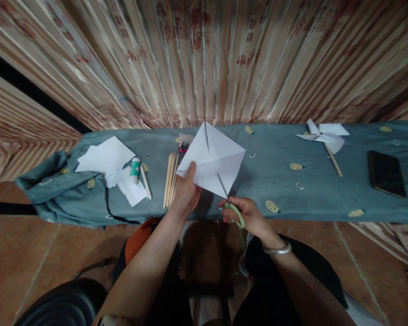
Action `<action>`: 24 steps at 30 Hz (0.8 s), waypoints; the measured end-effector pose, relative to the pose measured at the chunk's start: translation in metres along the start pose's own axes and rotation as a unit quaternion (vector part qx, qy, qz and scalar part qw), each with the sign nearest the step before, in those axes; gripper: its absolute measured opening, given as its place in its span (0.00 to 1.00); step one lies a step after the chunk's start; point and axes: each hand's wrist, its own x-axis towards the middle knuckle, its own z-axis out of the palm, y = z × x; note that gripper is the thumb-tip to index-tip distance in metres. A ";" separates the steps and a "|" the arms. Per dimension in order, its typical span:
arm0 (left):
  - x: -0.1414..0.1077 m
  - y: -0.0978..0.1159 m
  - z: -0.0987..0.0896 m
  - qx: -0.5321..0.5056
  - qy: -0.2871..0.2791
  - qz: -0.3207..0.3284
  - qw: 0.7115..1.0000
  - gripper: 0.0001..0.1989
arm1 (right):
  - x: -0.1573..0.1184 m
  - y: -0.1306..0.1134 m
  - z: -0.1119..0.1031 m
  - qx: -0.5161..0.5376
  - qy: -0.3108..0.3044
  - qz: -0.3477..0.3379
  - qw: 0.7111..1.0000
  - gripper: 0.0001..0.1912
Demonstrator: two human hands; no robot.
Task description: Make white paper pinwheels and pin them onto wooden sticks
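My left hand [187,188] pinches a square white paper sheet [221,154] by its left corner, thumb on top. The sheet is held like a diamond above the cloth, with a crease across it and a slit from its far corner. In my right hand [243,215] are scissors [237,215] with light green handles. Their blades lie at the sheet's near corner, along a dark line running inward from it. Beside my left hand, several thin wooden sticks [171,179] lie on the cloth. A small box [184,144] with dark bits stands just behind them.
A green patterned cloth [275,145] covers the narrow table. To the left lie white paper sheets [107,156], a glue stick [135,170] and a white pen [145,182]. A paper pinwheel [326,136] and a black phone [386,174] are on the right. A curtain [224,59] hangs behind.
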 end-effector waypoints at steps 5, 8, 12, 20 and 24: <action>0.000 0.001 0.000 -0.003 0.003 -0.011 1.000 0.19 | 0.001 0.003 0.000 -0.005 0.003 0.000 1.000 0.24; 0.000 0.000 0.000 0.004 0.003 -0.006 1.000 0.18 | 0.001 0.003 0.000 -0.015 0.004 -0.007 1.000 0.23; 0.000 -0.003 -0.001 0.009 -0.005 -0.005 1.000 0.16 | 0.000 0.000 -0.001 -0.008 0.017 -0.003 1.000 0.24; -0.001 -0.004 0.000 -0.001 -0.006 -0.013 1.000 0.19 | 0.001 -0.001 0.000 -0.008 0.026 0.011 1.000 0.23; -0.002 -0.005 0.000 0.001 -0.014 -0.012 1.000 0.18 | 0.001 -0.001 -0.001 -0.015 0.030 0.002 0.999 0.24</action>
